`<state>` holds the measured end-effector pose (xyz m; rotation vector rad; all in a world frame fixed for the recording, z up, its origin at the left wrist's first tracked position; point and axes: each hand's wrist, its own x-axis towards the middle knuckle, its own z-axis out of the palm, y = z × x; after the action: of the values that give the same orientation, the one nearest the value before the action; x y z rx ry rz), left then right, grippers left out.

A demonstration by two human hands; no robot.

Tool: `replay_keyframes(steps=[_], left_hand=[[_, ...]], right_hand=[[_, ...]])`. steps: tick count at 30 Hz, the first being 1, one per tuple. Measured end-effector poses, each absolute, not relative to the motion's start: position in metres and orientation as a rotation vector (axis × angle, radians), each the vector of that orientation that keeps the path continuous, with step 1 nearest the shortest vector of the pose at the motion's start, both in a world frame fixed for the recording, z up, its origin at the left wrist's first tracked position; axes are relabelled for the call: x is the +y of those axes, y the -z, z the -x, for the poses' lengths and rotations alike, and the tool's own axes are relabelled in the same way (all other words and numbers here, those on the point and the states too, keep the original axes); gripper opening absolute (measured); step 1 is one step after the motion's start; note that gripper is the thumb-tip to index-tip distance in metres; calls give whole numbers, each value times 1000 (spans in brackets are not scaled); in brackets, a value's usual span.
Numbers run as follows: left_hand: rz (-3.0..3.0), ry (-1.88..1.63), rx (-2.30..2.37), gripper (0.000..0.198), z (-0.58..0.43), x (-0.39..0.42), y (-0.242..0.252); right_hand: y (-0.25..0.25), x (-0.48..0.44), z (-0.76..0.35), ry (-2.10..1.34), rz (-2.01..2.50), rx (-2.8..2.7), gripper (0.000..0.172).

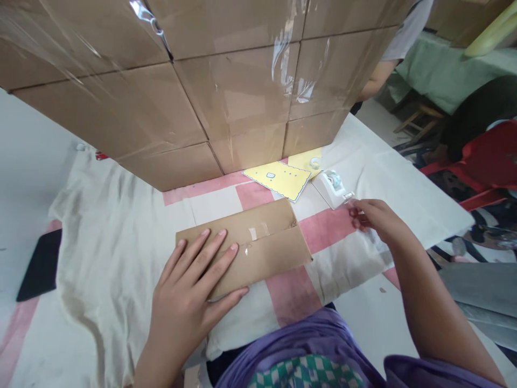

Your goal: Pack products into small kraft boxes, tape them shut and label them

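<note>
My left hand (194, 285) lies flat with fingers spread on a folded brown cardboard piece (266, 242) that rests on the cloth-covered table. My right hand (374, 218) reaches out to the right, its fingers pinched together just below a white tape dispenser (333, 187); a clear strip of tape seems to run from the dispenser to the fingertips. A yellow card with small holes (280, 179) lies just beyond the cardboard piece.
A wall of stacked, taped cardboard boxes (194, 81) rises at the back of the table. A cream cloth (105, 237) covers a pink-and-white checked cover. Another person (398, 43) stands at the back right. A red plastic chair (484, 161) sits to the right.
</note>
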<state>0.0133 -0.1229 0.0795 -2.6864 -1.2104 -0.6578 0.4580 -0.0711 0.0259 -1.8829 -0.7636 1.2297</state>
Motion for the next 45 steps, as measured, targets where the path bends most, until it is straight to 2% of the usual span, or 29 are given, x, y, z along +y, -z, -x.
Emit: replay_keyframes(steps=[4,8,15,34,40,45], left_hand=[[2686,644,-1219,60,-13,-122,-80],[2691,641,-1199,59,-14,-120,-81],[2690,631,-1223,60,-13,-121,-80],[2657,605,-1234,59,-16,-122,-82],[2594,606,-1321,55,-31,-128,-81],[2453,614,-1573,53,-59,-150,-82]], right_hand=[[-21,-75,-465,-1228,1840,-747,37],[-22,-68,-468,-1398,1741,-700,49],[-18,-62,-462,-1338,1612,-767,24],[-6,-73,-440,-1099,1720,-932,32],[-40,-101,-381,-1188,1599,-1033,43],[-96,-128,-317,-1296,1342,-1256,28]])
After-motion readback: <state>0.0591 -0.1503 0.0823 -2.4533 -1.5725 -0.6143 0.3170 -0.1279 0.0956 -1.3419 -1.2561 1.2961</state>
